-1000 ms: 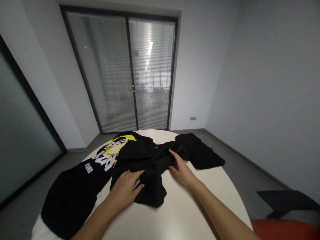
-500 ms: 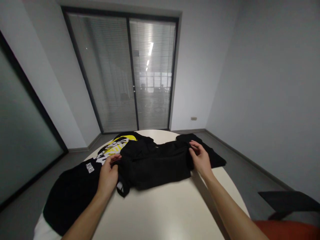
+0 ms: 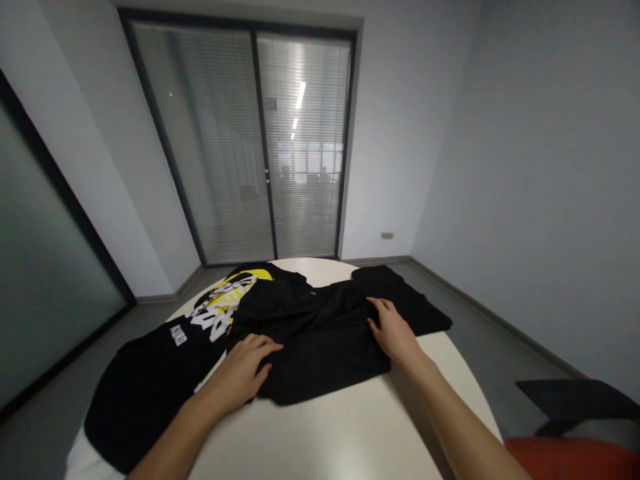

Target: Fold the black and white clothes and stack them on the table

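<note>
A folded black T-shirt (image 3: 320, 347) lies on the round white table in front of me, a small light label on its far edge. My left hand (image 3: 245, 370) rests on its near left part, fingers stretched out and thumb apart. On the right edge of the shirt lies my right hand (image 3: 393, 327), its fingers extended over the cloth and not closed round it. Left of the shirt, partly under it, is a black garment with a yellow and white print (image 3: 227, 300).
Another folded black garment (image 3: 405, 303) lies at the table's far right edge. White cloth (image 3: 87, 457) shows at the lower left. The white table (image 3: 330, 433) has a curved edge. A chair with a red seat (image 3: 565, 457) stands at the right.
Both hands have gone from gripping the shirt's sides to lying on it. The left hand moved right and nearer to me. The shirt's near edge now lies flatter and closer.
</note>
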Tool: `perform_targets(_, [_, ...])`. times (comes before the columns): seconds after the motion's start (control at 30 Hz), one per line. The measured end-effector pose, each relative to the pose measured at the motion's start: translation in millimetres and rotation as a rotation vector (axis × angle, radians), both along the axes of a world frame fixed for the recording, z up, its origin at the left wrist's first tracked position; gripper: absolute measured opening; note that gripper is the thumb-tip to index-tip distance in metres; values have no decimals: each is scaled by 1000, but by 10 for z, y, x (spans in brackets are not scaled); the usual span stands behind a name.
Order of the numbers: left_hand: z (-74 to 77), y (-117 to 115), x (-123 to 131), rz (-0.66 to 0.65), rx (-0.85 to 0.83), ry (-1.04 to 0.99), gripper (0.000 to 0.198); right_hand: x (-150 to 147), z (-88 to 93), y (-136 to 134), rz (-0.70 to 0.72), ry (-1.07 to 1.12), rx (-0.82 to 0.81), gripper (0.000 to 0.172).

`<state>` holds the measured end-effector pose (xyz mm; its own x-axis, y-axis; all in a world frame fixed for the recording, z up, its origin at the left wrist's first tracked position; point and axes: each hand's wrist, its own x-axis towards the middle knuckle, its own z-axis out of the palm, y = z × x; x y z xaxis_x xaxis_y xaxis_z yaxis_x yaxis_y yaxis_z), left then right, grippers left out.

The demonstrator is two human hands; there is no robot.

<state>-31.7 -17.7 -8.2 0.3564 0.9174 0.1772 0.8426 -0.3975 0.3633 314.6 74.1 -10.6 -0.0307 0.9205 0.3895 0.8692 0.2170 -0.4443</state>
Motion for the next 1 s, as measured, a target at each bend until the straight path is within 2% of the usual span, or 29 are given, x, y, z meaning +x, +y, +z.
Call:
perform_targets(0.1, [45, 32, -41, 31, 0, -54, 30, 83, 112, -22, -59, -53, 16, 33])
perform_targets(0.2, [122, 53, -67, 124, 39, -151, 26, 210, 230, -49, -195, -97, 67, 30])
perform_targets(0.27, [181, 55, -79, 173, 52, -214, 23, 291, 271, -62, -275, -149, 39, 29])
perform_targets(0.33, [228, 43, -75, 167, 12, -244, 23, 332, 284, -64, -288, -230, 9, 26])
perform_targets(0.4, [245, 25, -49, 136, -52, -236, 23, 305, 293, -64, -239, -287, 15, 21])
perform_targets(0.5, [190, 25, 1, 167, -55, -241, 27, 130, 342, -108, -36, -201, 18, 18])
perform_targets(0.67, [31, 153, -33, 374, 131, -452, 32, -244, 391, -323, 629, 9, -197, 23])
perform_targets(0.73, [32, 202, -77, 436, 191, -552, 33, -318, 351, -378, 761, -3, -258, 28])
perform_targets(0.8, [84, 209, -109, 458, 192, -658, 34, -336, 300, -386, 808, -47, -284, 32])
perform_targets(0.87, [164, 159, -120, 385, 67, -744, 37, -313, 265, -368, 829, -79, -330, 28])
perform_targets(0.9, [204, 114, -118, 307, -65, -780, 39, -295, 257, -362, 836, -81, -381, 26])
perform_targets(1.0, [285, -43, -106, 21, -630, -856, 54, -242, 265, -383, 842, -37, -647, 30])
